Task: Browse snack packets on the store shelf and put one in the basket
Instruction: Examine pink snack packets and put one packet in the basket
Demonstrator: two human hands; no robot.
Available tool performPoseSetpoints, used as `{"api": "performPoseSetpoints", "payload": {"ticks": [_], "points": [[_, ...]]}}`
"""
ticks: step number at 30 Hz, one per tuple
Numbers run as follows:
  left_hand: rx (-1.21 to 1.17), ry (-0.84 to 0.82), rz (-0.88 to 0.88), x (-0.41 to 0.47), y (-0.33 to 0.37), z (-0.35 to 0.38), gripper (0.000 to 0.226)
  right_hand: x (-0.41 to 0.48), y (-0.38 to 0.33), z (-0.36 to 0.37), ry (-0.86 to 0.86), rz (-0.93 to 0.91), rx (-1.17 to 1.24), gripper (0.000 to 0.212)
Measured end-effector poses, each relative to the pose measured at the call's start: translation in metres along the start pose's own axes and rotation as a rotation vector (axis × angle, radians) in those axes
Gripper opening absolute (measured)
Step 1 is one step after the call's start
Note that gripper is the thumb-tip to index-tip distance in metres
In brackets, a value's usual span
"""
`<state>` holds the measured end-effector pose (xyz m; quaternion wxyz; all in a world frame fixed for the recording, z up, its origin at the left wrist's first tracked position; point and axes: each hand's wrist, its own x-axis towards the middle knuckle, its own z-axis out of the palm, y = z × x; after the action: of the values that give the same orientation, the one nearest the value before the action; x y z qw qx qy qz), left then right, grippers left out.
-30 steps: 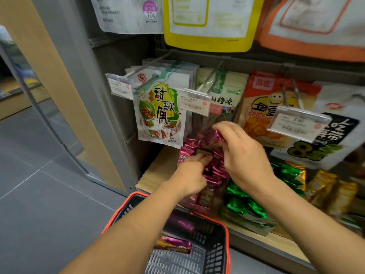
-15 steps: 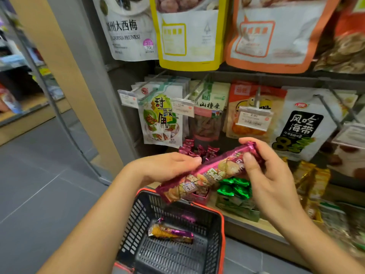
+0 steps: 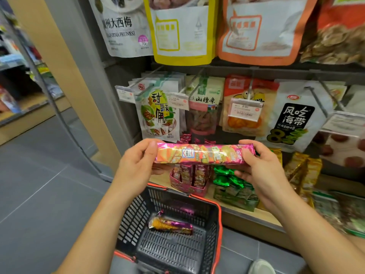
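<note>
Head camera caught you mid-inspection, and the change from a second earlier was plain: you had been digging both hands into the pink display box (image 3: 188,179) on the shelf (image 3: 262,215), and half a second later one packet was out and tilted between your hands. At this moment it was level and turned face-up to you.

On the left, your left hand (image 3: 138,165) was clamped on the packet's left end, thumb on top and fingers curled beneath. Between your hands the pink snack packet (image 3: 203,154) ran horizontally, held in the air in front of the shelf, above the box it came from and well above the basket. On the right, your right hand (image 3: 258,167) gripped the other end the same way, thumb over the wrapper.

Below and between your forearms the black basket (image 3: 216,218) with its orange rim sat open, with one foil-wrapped snack (image 3: 170,225) already lying on its floor.

My reading: picking was done and you were reading the label. Only the drop remained, and the basket sat almost directly under the packet.
</note>
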<state>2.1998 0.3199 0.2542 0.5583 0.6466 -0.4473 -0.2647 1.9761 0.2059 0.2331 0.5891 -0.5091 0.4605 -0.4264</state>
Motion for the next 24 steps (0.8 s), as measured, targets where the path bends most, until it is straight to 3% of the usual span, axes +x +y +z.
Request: {"api": "performPoseSetpoints", "payload": {"ticks": [2, 5, 7, 10, 18, 24], "points": [[0.060, 0.037, 0.024, 0.000, -0.004, -0.001, 0.025, 0.000, -0.002, 0.000, -0.026, 0.039, 0.074, 0.021], [0.018, 0.125, 0.018, 0.002, -0.004, -0.008, 0.023, -0.003, -0.005, -0.001, -0.152, 0.061, 0.187, 0.002], [0.007, 0.155, 0.015, 0.004, -0.005, -0.015, 0.017, -0.004, -0.006, -0.002, -0.239, 0.028, 0.143, 0.018], [0.020, 0.117, 0.012, 0.003, -0.005, -0.023, 0.011, -0.003, -0.002, -0.002, -0.262, -0.015, 0.092, 0.024], [0.563, -0.020, 0.181, -0.001, -0.019, -0.017, 0.020, -0.005, 0.003, 0.000, -0.247, -0.119, 0.065, 0.019], [0.784, -0.004, 0.404, -0.007, -0.015, 0.000, 0.027, -0.006, 0.004, 0.001, -0.228, -0.167, 0.007, 0.021]]}}
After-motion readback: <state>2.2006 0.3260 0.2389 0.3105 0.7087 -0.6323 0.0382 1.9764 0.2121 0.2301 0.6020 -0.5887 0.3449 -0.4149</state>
